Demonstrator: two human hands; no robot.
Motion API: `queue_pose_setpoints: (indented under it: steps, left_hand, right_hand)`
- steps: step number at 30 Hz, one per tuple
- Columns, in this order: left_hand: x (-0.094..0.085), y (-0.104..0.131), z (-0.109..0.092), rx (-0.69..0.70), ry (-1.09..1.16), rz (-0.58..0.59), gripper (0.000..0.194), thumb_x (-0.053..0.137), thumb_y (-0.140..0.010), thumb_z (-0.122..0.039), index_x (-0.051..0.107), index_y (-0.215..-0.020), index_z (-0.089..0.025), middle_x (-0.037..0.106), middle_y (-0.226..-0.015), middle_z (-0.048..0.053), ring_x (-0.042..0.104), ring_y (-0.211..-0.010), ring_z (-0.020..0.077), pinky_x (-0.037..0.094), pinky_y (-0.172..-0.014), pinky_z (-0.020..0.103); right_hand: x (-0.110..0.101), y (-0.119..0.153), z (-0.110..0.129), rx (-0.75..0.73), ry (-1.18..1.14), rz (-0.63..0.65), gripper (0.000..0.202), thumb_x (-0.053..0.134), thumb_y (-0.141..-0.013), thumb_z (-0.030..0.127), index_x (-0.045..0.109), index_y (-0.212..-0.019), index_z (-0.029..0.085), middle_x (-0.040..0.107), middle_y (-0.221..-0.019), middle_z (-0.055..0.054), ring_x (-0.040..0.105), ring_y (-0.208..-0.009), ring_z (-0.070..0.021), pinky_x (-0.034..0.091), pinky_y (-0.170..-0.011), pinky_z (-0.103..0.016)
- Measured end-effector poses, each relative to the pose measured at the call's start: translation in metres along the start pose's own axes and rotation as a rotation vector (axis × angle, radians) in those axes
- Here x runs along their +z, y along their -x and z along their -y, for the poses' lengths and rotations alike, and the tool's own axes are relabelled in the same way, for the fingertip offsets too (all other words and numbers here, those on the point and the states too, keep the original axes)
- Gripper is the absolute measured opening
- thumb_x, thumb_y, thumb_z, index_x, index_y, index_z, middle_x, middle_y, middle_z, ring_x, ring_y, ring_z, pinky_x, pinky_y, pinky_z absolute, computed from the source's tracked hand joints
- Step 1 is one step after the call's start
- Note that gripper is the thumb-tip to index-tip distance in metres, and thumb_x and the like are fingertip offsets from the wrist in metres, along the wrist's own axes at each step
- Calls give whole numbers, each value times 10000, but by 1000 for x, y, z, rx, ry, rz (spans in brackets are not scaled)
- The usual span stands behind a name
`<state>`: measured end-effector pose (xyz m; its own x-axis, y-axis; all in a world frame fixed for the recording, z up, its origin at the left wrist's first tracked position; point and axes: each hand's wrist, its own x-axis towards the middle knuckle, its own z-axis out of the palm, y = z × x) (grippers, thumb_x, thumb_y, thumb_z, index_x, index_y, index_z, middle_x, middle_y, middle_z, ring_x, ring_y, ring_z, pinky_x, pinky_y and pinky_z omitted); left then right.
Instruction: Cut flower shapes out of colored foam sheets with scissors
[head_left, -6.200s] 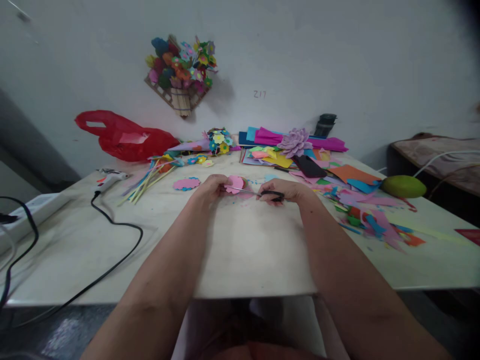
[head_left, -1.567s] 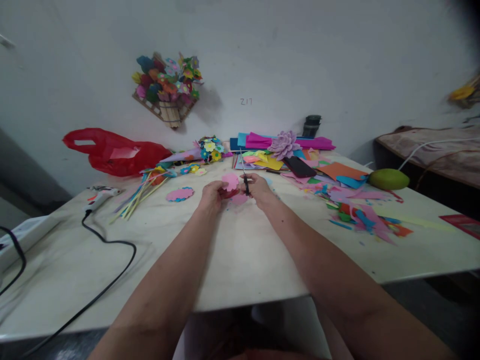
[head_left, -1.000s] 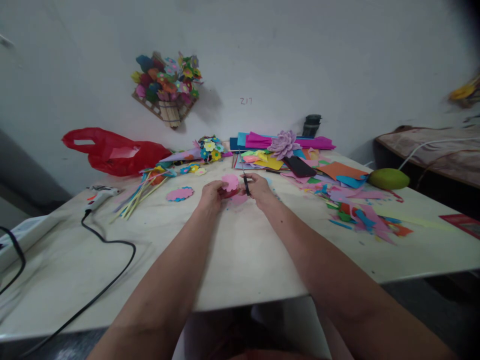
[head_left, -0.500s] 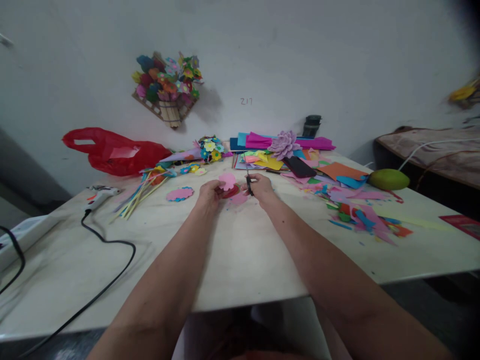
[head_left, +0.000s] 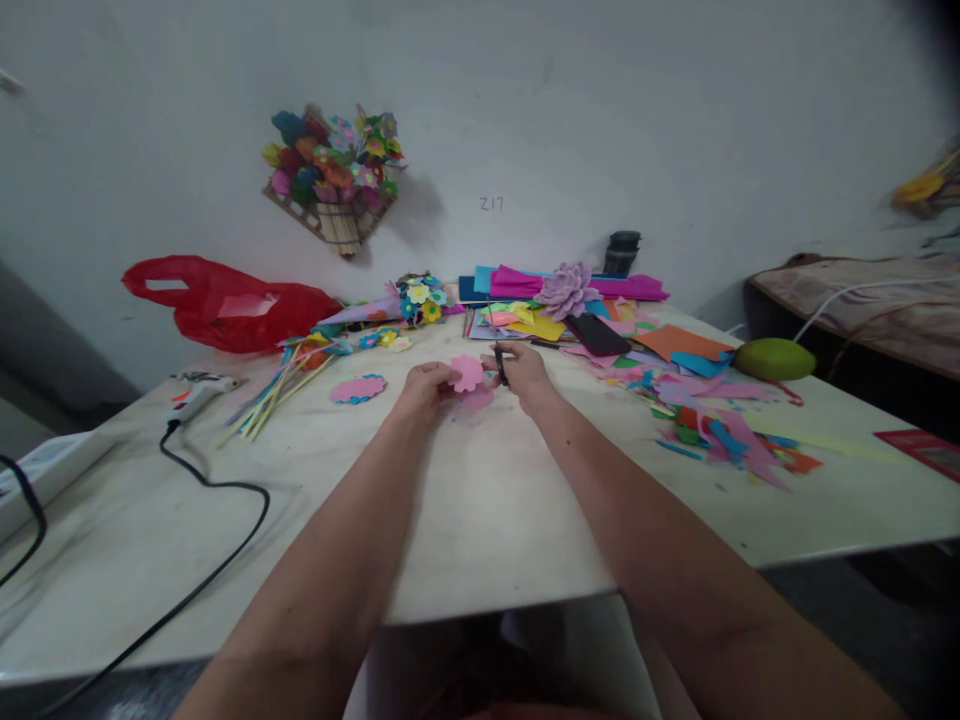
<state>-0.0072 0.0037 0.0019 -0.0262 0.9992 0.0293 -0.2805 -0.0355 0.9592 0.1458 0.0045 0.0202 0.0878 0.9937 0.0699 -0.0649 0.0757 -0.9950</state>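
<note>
the left hand (head_left: 427,388) held the pink scalloped piece (head_left: 468,373) at its left edge. thumb and fingers were pinched together on the sheet, with no visible gap. the piece was positioned above the table (head_left: 517,510), between the two hands, with its broad face presented to the wearer.

the right hand (head_left: 525,372) held the scissors (head_left: 501,367) by the black handles, fingers curled around them. the blades pointed away from the wearer, towards the stacked sheets (head_left: 551,325) at the rear. blade opening could not be determined; they showed as one thin line. contact between the right fingertips and the piece's right edge could not be confirmed.

change noted: half a second earlier, the piece was tilted, and a red patch showed beneath it. at this moment the piece had been turned flatter to the view, its lobed outline was more fully exposed, and the red patch was out of sight. the scissors had kept nearly the same attitude.

significance, by judgement: the piece was being turned or checked by hand; with the blades clear of its edge, no cut appeared to be under way.

a second pink piece (head_left: 475,400) lay directly below, on the table. a pink-and-blue scalloped set (head_left: 358,389) lay apart, to the left.
</note>
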Motion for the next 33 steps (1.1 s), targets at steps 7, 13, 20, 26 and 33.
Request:
queue_pose_setpoints:
  steps: [7, 13, 20, 26, 33]
  left_hand:
    - [5, 6, 0, -34, -61, 82, 95, 678, -447, -128, 583, -458, -128, 567, -461, 36, 506, -424, 128, 418, -462, 268]
    - [7, 6, 1, -34, -20, 56, 115, 685, -426, -140, 571, -439, -133, 547, -438, 24, 493, -403, 119, 389, -420, 244]
    - [2, 0, 6, -4, 29, 8, 161, 714, -433, -155, 554, -450, -148, 520, -439, -4, 516, -426, 131, 464, -462, 280]
    - [-1, -1, 4, 104, 66, -79, 152, 713, -463, -165, 564, -485, -151, 545, -475, -1, 504, -474, 113, 451, -484, 254]
    - [-6, -2, -4, 170, 227, -238, 175, 708, -489, -158, 535, -517, -155, 543, -499, -17, 537, -498, 109, 478, -555, 255]
  right_hand:
    - [1, 2, 1, -19, -26, 145, 277, 724, -663, 76, 599, -903, 135, 522, -487, 90, 459, -380, -63, 391, -433, -195]
    - [4, 3, 2, -22, 1, 110, 267, 681, -656, 0, 591, -861, 146, 518, -473, 91, 449, -361, -70, 383, -417, -204]
    - [11, 5, 1, -6, 1, 29, 253, 669, -673, -1, 571, -837, 165, 504, -451, 98, 467, -334, -88, 395, -412, -213]
    - [7, 4, 1, 11, 1, 19, 227, 665, -709, 28, 565, -866, 159, 539, -451, 84, 464, -333, -79, 369, -394, -191]
    - [-5, 7, -2, 51, 110, 301, 307, 701, -759, 422, 572, -754, 143, 567, -492, 25, 476, -365, -62, 223, -322, -171]
